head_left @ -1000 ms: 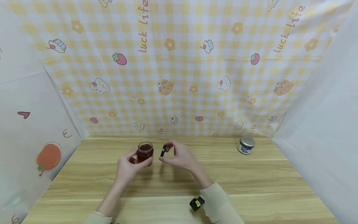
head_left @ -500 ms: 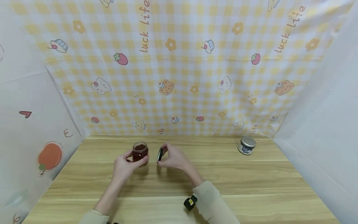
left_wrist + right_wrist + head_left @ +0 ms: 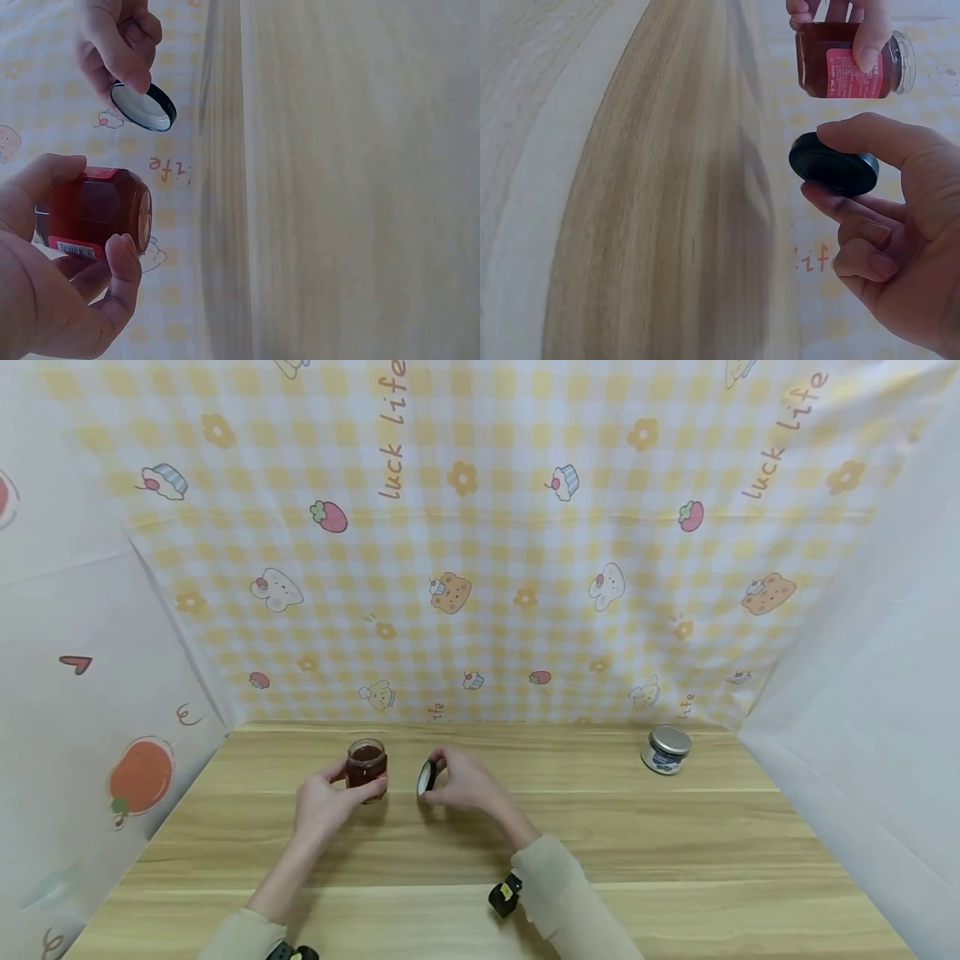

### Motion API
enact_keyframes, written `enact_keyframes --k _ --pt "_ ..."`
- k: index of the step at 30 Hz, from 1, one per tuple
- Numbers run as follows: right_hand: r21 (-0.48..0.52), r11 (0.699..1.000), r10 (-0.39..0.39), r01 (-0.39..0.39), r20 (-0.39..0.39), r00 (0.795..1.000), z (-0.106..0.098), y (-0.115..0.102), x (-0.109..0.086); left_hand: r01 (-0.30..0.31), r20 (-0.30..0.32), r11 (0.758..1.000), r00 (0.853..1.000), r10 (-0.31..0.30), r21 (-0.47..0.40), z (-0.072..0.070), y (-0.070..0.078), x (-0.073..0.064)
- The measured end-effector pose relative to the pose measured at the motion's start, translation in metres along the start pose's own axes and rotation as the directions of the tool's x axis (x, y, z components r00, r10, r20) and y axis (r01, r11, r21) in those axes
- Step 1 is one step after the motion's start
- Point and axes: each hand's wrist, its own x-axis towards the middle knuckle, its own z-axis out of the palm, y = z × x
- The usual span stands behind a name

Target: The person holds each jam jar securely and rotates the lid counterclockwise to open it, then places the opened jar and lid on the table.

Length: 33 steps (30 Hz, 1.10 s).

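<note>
While the left hand (image 3: 322, 803) grips the dark red jar (image 3: 365, 768) at the left of the table (image 3: 675, 852), thumb across the near side and fingers round the left, its glass mouth (image 3: 366, 744) is left uncovered, seemingly so that nothing blocks it. The jar is upright; whether its base touches the wood I cannot tell. Just to its right, apart from it, the right hand (image 3: 467, 783) pinches the black lid (image 3: 831, 166) by the rim between thumb and fingertips, the remaining fingers curled toward the palm. The lid is tilted nearly on edge, pale underside facing left toward the jar; a rim hold probably spares that inner face from touch.

Far right, well apart from both hands, a labelled jar (image 3: 662, 757) stands upright beneath its silver lid (image 3: 670, 740), perhaps placed there to be out of the arms' way.

Counted, there are two hands, both occupied; two jars, one uncovered, one capped; two lids; two pale sleeves (image 3: 558, 881); and two black wrist devices (image 3: 505, 897). One checked cloth (image 3: 495, 535) hangs behind.
</note>
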Motion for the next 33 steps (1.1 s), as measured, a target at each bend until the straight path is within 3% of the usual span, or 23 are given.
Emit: enact_keyframes --k 8,14,21,33 --pt "-0.003 1.0 0.015 -0.014 0.043 0.999 0.003 0.006 0.004 0.029 -0.009 0.999 1.0 -0.029 0.045 -0.002 -0.003 0.006" --pt "0.014 0.999 0.046 -0.047 0.057 0.997 0.003 0.014 0.006 0.029 0.027 0.997 0.999 -0.031 0.077 -0.004 -0.006 0.012" --pt "0.013 0.999 0.029 -0.03 0.079 0.996 0.004 0.014 0.01 0.055 0.03 0.996 0.998 -0.058 0.077 -0.006 -0.014 0.018" --pt "-0.091 0.996 0.027 -0.016 0.124 0.992 0.015 0.009 0.021 0.072 0.038 0.996 0.997 -0.074 0.051 -0.005 -0.023 0.024"
